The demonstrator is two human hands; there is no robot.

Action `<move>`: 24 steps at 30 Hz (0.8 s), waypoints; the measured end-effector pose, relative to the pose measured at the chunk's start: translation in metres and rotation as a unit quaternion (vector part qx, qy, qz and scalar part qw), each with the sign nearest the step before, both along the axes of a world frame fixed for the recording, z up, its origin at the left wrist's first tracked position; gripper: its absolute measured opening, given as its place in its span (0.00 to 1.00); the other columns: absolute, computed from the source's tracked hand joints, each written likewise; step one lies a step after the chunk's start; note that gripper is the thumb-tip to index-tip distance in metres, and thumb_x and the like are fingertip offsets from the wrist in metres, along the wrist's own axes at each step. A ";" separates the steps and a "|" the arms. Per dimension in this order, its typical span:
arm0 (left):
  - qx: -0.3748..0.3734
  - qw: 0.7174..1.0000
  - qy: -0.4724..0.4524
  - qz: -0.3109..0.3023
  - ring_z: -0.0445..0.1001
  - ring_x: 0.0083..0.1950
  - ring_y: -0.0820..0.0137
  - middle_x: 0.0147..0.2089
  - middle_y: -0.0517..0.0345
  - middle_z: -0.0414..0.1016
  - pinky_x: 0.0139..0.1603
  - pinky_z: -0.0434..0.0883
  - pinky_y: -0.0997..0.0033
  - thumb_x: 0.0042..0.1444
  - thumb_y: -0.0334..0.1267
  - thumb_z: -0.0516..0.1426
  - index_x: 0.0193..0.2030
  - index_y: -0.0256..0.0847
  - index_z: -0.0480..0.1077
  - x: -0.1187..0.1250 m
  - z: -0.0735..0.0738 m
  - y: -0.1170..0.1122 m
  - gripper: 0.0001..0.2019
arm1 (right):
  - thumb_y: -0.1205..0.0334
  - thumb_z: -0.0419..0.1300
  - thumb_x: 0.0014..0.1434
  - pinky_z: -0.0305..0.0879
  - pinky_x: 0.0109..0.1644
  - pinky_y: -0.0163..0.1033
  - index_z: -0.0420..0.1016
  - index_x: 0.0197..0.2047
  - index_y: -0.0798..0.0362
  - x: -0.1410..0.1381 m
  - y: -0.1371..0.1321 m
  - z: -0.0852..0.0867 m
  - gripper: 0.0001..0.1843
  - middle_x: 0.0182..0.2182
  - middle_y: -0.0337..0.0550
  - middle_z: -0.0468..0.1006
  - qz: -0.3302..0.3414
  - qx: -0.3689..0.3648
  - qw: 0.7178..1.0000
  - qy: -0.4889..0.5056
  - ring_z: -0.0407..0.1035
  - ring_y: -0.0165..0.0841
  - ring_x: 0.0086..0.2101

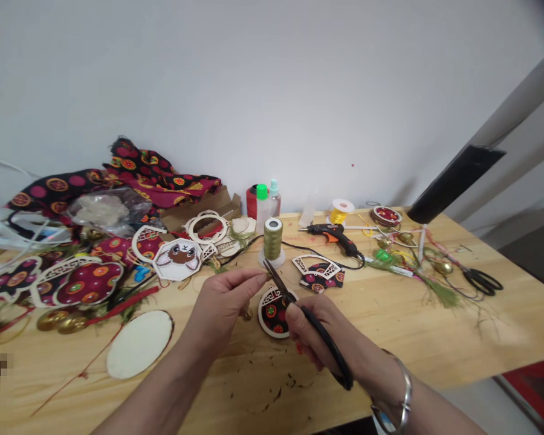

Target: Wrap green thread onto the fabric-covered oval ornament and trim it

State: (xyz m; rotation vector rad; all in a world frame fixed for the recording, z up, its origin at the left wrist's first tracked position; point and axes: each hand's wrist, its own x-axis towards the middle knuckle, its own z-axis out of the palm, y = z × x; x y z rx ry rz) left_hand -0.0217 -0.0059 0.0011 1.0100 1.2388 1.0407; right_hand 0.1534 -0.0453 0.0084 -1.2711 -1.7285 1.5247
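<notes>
My right hand grips black-handled scissors, whose blades point up and left toward my left fingertips. My left hand pinches a thin olive-gold thread right at the blade tips. Just beneath the scissors a small round wooden ornament with red and black patterned fabric lies on the wooden table. Behind it stands an upright spool of olive thread. A fan-shaped wooden ornament rests to the right of the spool.
Patterned fabric and several wooden ornaments crowd the left. A pale oval blank lies front left. A hot glue gun, yellow wire spool, glue bottles, tassels and second scissors lie right. The table edge runs front right.
</notes>
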 end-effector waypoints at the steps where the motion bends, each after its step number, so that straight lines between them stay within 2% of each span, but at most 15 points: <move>1: 0.001 1.000 0.000 0.000 0.50 0.18 0.80 0.14 0.68 0.58 0.17 0.51 0.78 0.43 0.45 0.65 0.32 0.38 0.78 0.000 0.000 0.000 0.13 | 0.39 0.43 0.60 0.47 0.20 0.31 0.59 0.25 0.55 0.000 0.000 0.001 0.27 0.18 0.34 0.60 0.001 -0.004 1.000 0.003 0.52 0.22 0.18; 6: 0.000 1.000 -0.001 0.000 0.51 0.18 0.80 0.14 0.67 0.60 0.17 0.52 0.79 0.43 0.45 0.65 0.33 0.37 0.78 -0.001 -0.001 0.000 0.14 | 0.39 0.45 0.60 0.45 0.19 0.30 0.60 0.23 0.55 0.002 0.003 0.007 0.28 0.17 0.34 0.59 0.020 -0.018 1.000 -0.007 0.50 0.22 0.17; 11: -0.007 1.000 -0.027 0.013 0.52 0.17 0.81 0.14 0.67 0.60 0.16 0.53 0.80 0.42 0.43 0.66 0.31 0.37 0.78 -0.002 -0.003 0.002 0.12 | 0.38 0.41 0.60 0.44 0.19 0.31 0.60 0.23 0.55 0.003 0.003 0.008 0.30 0.16 0.34 0.57 0.020 -0.009 1.000 -0.016 0.49 0.22 0.17; 14: -0.001 0.995 -0.083 0.050 0.51 0.16 0.82 0.13 0.69 0.58 0.15 0.51 0.80 0.41 0.41 0.66 0.29 0.36 0.76 -0.004 0.001 0.004 0.11 | 0.38 0.39 0.61 0.45 0.19 0.31 0.61 0.25 0.55 0.004 0.000 0.008 0.30 0.17 0.34 0.59 0.013 0.001 0.999 -0.046 0.50 0.23 0.18; 16: 0.013 0.987 -0.127 0.096 0.49 0.15 0.82 0.12 0.71 0.54 0.15 0.50 0.81 0.42 0.40 0.66 0.29 0.36 0.75 -0.005 0.005 0.006 0.09 | 0.38 0.43 0.59 0.44 0.19 0.31 0.62 0.25 0.55 0.005 -0.003 0.008 0.29 0.17 0.34 0.58 0.029 0.008 0.994 -0.103 0.50 0.23 0.18; 18: 0.026 0.979 -0.158 0.125 0.49 0.15 0.82 0.12 0.72 0.53 0.15 0.50 0.81 0.42 0.37 0.65 0.29 0.36 0.74 -0.005 0.009 0.008 0.09 | 0.38 0.52 0.54 0.45 0.20 0.31 0.64 0.22 0.55 0.006 -0.007 0.010 0.27 0.16 0.34 0.59 0.074 0.027 0.979 -0.186 0.51 0.23 0.18; 20: 0.028 0.975 -0.171 0.140 0.49 0.15 0.82 0.13 0.73 0.53 0.15 0.49 0.80 0.41 0.36 0.66 0.29 0.35 0.74 -0.005 0.011 0.009 0.08 | 0.41 0.61 0.46 0.48 0.22 0.32 0.67 0.21 0.55 0.006 -0.014 0.013 0.24 0.17 0.36 0.64 0.126 0.070 0.953 -0.265 0.55 0.25 0.19; 24: 0.024 0.975 -0.170 0.141 0.48 0.15 0.82 0.12 0.73 0.52 0.15 0.47 0.80 0.41 0.36 0.66 0.29 0.35 0.73 -0.006 0.010 0.010 0.09 | 0.54 0.64 0.46 0.57 0.29 0.34 0.75 0.28 0.56 0.008 -0.032 0.019 0.12 0.26 0.45 0.75 0.198 0.144 0.900 -0.361 0.66 0.32 0.25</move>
